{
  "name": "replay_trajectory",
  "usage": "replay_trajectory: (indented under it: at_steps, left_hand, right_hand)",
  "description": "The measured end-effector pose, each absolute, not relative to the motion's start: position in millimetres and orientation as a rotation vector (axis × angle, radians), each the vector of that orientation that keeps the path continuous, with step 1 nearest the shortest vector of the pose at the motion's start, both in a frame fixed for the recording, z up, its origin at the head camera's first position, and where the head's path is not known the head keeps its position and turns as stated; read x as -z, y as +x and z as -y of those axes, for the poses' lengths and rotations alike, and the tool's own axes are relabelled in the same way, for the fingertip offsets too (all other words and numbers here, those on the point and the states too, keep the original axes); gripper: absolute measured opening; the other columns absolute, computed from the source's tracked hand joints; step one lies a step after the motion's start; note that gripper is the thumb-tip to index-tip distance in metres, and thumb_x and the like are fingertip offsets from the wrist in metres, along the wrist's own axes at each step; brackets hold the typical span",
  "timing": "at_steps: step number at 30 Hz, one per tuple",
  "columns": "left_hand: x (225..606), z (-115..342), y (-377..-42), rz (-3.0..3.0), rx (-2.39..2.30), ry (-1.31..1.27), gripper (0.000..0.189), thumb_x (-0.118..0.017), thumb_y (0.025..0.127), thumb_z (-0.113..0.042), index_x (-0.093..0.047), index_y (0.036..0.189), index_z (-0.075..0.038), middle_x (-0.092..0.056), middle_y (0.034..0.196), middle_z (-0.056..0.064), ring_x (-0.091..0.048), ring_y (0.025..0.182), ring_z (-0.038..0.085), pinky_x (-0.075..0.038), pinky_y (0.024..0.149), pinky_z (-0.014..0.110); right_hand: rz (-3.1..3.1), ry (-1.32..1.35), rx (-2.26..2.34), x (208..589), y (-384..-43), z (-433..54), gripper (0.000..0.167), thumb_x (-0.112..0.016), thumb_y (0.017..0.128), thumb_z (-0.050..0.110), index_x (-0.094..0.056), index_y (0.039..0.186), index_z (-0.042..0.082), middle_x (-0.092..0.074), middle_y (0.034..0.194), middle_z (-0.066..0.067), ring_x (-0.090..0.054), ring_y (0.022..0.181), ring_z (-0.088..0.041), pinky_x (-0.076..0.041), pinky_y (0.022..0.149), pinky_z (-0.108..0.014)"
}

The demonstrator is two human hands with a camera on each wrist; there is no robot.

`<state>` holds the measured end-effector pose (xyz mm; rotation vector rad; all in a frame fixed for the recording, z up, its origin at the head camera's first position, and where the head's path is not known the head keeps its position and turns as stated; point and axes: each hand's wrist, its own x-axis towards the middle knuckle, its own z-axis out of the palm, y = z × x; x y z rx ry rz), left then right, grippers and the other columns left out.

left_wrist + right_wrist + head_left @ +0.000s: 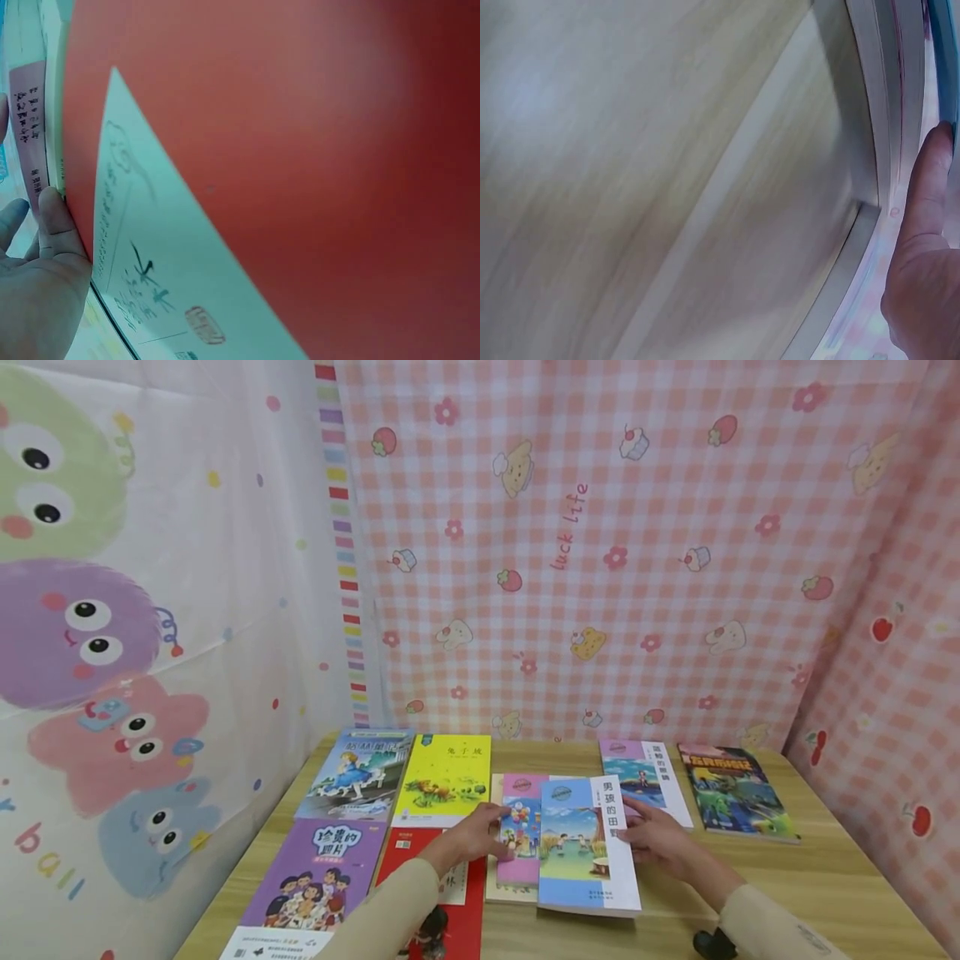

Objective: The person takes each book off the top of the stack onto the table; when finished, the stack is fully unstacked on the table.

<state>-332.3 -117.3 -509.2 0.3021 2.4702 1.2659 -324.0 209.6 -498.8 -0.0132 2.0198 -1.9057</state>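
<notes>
A blue-and-white book (pixel 573 847) with children in water on its cover overlaps a pink book (pixel 520 827) with balloons. My right hand (pixel 663 843) holds the blue book by its right edge; in the right wrist view the thumb (pixel 928 176) lies along that edge. With my left hand (pixel 472 839) I grip the pink book at its left edge, thumb on the cover. A cream-edged book (pixel 495 893) lies beneath, mostly hidden. The left wrist view shows the left thumb (pixel 56 217) beside a red book (pixel 262 150) with a white label.
On the wooden table (pixel 825 902), a purple book (pixel 315 877), a blue-dress book (pixel 356 774) and a yellow book (pixel 442 777) lie left. Behind the right hand are a purple-and-white book (pixel 637 785) and a dark green book (pixel 738 793). Patterned curtains (pixel 600 527) surround the table.
</notes>
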Motion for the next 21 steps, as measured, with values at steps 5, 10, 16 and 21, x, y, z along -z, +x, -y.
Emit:
replay_trajectory:
  at_steps: [5, 10, 16, 21]
  left_hand:
    - [510.2, 117.1, -331.6, -2.478, -1.251, 0.305, 0.074, -0.082, 0.082, -0.015, -0.047, 0.148, -0.013, -0.036, 0.149, 0.012, -0.042, 0.132, 0.033, -0.034, 0.111, 0.053]
    - [509.8, 118.3, -332.6, -2.485, -1.229, 0.318, 0.075, -0.082, 0.083, -0.016, -0.046, 0.148, -0.012, -0.036, 0.149, 0.012, -0.042, 0.131, 0.032, -0.035, 0.111, 0.051]
    - [507.0, 118.4, -332.2, -2.477, -1.239, 0.313, 0.076, -0.082, 0.083, -0.016, -0.045, 0.149, -0.012, -0.036, 0.149, 0.012, -0.041, 0.131, 0.032, -0.033, 0.112, 0.051]
    - [506.6, 117.4, -332.1, -2.477, -1.227, 0.295, 0.076, -0.082, 0.082, -0.017, -0.046, 0.149, -0.014, -0.036, 0.150, 0.011, -0.040, 0.131, 0.031, -0.031, 0.112, 0.053]
  right_hand:
    - [-1.999, -0.011, 1.906, 497.9, -321.6, -223.7, 0.081, -0.056, 0.095, -0.005, -0.009, 0.160, 0.008, -0.043, 0.144, -0.029, -0.066, 0.100, -0.029, -0.057, 0.078, -0.043]
    - [-1.988, -0.026, 1.893, 495.0, -319.4, -235.4, 0.085, -0.058, 0.094, -0.004, -0.006, 0.160, 0.011, -0.037, 0.148, -0.031, -0.066, 0.102, -0.030, -0.057, 0.082, -0.046]
    - [-1.969, -0.082, 1.865, 491.6, -316.0, -253.0, 0.087, -0.057, 0.095, -0.004, -0.002, 0.160, 0.011, -0.033, 0.150, -0.031, -0.065, 0.103, -0.029, -0.056, 0.085, -0.046]
    - [-1.924, -0.147, 1.853, 492.2, -312.8, -268.4, 0.089, -0.056, 0.096, -0.004, 0.007, 0.158, 0.009, -0.046, 0.141, -0.024, -0.065, 0.105, -0.029, -0.056, 0.085, -0.047]
